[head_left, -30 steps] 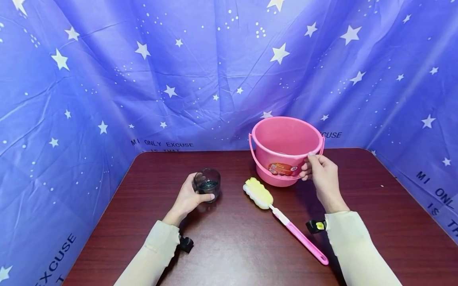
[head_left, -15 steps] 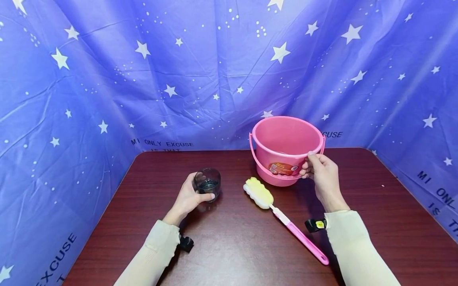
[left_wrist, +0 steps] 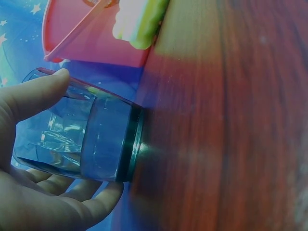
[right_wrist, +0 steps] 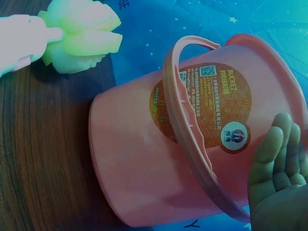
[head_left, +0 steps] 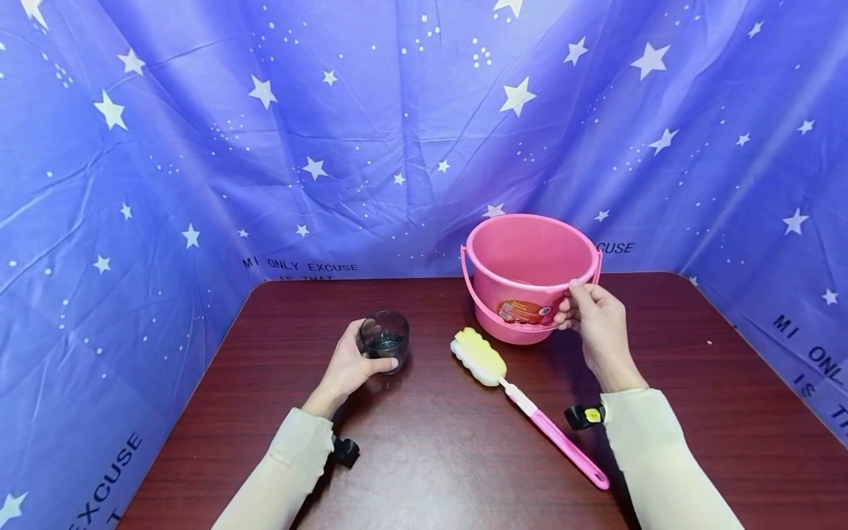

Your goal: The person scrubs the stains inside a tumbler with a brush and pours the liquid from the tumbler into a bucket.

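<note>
A dark-tinted clear glass [head_left: 386, 340] stands on the table left of centre, in the grip of my left hand [head_left: 351, 364]. In the left wrist view the thumb lies along one side of the glass [left_wrist: 96, 125] and the fingers curl round the other. Whether there is liquid in it I cannot tell. My right hand [head_left: 599, 331] holds the near right rim of a pink bucket [head_left: 490, 294], thumb at the rim and fingers against the outer wall. The right wrist view shows the bucket's side [right_wrist: 139, 159] with an orange label and the curled fingers [right_wrist: 267, 149].
Between the hands lies a cup brush [head_left: 553, 434] with a yellow and white sponge head and a pink handle, its head near the bucket's base. A bucket handle [head_left: 467, 276] hangs down in front. Starry blue curtains [head_left: 397, 132] enclose the dark red wooden table [head_left: 424, 471].
</note>
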The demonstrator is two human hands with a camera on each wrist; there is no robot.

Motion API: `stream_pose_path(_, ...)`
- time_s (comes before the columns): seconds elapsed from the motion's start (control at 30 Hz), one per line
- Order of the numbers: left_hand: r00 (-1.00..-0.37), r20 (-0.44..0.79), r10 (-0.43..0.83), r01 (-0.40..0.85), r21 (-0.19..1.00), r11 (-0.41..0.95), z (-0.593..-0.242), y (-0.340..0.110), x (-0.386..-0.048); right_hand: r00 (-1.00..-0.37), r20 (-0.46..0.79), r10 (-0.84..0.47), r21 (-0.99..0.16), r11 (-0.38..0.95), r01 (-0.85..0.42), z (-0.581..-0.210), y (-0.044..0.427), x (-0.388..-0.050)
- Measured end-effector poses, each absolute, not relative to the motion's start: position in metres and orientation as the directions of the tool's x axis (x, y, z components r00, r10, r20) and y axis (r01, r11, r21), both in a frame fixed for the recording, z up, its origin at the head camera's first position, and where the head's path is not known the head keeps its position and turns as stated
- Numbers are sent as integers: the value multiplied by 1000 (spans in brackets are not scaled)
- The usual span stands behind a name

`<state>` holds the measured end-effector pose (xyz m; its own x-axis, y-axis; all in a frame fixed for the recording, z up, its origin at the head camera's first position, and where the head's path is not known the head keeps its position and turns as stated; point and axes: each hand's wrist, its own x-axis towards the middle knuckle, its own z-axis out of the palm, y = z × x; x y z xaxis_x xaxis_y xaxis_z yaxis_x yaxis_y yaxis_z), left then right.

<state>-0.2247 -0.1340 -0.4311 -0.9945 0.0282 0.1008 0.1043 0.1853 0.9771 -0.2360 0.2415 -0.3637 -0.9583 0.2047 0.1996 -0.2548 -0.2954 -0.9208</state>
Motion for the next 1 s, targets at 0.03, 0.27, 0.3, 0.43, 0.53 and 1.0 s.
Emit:
stream_pose_path(0.03,-994,105,25,108,977,186,-432,-134,-225,-958,200,206,-922,-292,-256,-364,241,-236)
stream_pose_path(0.27,-992,129,16,129,977,168,-430,-134,-224,-957,203,206,-924,-283,-257,-362,238,-238)
stream_pose_path(0.3,-992,126,17,127,977,169,-430,-134,-224,-957,203,207,-924,-283,-257,-362,237,-238)
stream_pose_path(0.43,-995,102,20,104,980,167,-425,-134,-223,-956,205,208,-919,-296,-262,-362,237,-237)
stream_pose_path(0.53,-996,89,29,92,983,159,-417,-133,-221,-955,209,210,-917,-299,-266,-363,238,-236)
stream_pose_path(1.0,-987,150,49,156,977,148,-396,-126,-228,-954,213,211,-925,-272,-266,-364,240,-237)
